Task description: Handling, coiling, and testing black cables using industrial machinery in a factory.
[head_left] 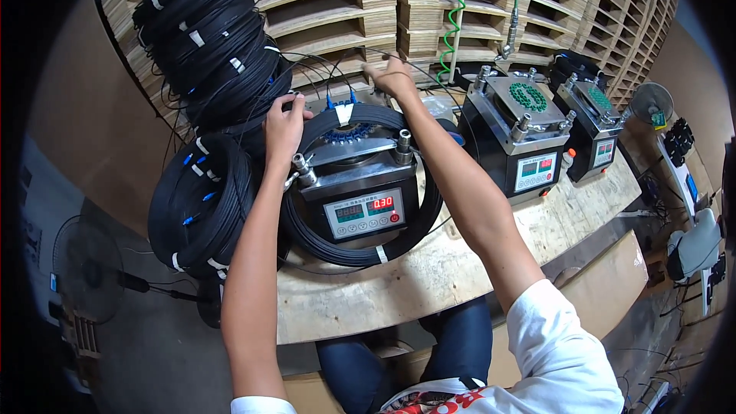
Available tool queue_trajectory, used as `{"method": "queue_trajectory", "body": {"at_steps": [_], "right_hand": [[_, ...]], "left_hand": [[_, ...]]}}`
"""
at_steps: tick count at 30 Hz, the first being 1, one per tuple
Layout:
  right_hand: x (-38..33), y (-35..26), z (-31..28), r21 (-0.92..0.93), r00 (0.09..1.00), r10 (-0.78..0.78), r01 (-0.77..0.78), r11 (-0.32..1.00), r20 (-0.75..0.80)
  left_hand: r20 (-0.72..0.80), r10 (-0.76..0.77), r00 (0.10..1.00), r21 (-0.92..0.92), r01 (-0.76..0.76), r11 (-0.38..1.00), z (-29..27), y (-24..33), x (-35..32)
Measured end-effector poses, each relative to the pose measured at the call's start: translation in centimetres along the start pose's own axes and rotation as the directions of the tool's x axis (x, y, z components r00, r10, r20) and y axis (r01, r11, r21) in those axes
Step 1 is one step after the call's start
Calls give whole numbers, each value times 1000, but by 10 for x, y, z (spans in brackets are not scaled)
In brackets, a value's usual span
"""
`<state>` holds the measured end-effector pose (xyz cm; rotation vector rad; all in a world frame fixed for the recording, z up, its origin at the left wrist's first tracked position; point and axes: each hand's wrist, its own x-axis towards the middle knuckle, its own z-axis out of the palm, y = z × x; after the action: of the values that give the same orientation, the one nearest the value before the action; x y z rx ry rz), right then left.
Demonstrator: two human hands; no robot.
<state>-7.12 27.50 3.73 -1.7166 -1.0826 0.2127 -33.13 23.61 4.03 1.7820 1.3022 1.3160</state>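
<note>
In front of me stands a polishing machine point(360, 218) with a lit red display and a metal top plate. Blue connectors point(343, 101) stick up at its back, with thin black leads rising from them. A coil of black cable point(330, 249), bound with white tape, loops around the machine. My left hand point(285, 129) is at the machine's back left corner, fingers curled in; whatever they grip is hidden. Reaching past the coil, my right hand point(392, 80) is at the back right, fingers bent together beside the thin leads. Its grip cannot be made out.
A tall stack of black cable coils point(203, 54) rises at the back left, and another coil point(201, 215) leans below it. Two more polishing machines point(529, 119) point(596, 126) stand right on the wooden table point(368, 299). Green coiled air hose point(458, 19) hangs before stacked pallets point(376, 0).
</note>
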Motion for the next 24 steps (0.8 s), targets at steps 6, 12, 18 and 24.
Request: {"method": "queue_trajectory", "body": {"at_steps": [6, 12, 18, 24], "right_hand": [[2, 1, -20, -90, 941, -230, 259, 962, 246], [3, -2, -6, 21, 897, -301, 311, 950, 322], [9, 6, -14, 188, 755, -439, 400, 897, 487], [-22, 13, -47, -40, 824, -362, 420, 907, 436]], "left_hand": [[18, 19, 1000, -33, -19, 999, 13, 10, -1], [-2, 15, 1000, -12, -15, 1000, 10, 12, -3], [-45, 76, 996, 3, -76, 997, 13, 6, 0], [-121, 110, 987, 28, -108, 994, 16, -4, 3]]}}
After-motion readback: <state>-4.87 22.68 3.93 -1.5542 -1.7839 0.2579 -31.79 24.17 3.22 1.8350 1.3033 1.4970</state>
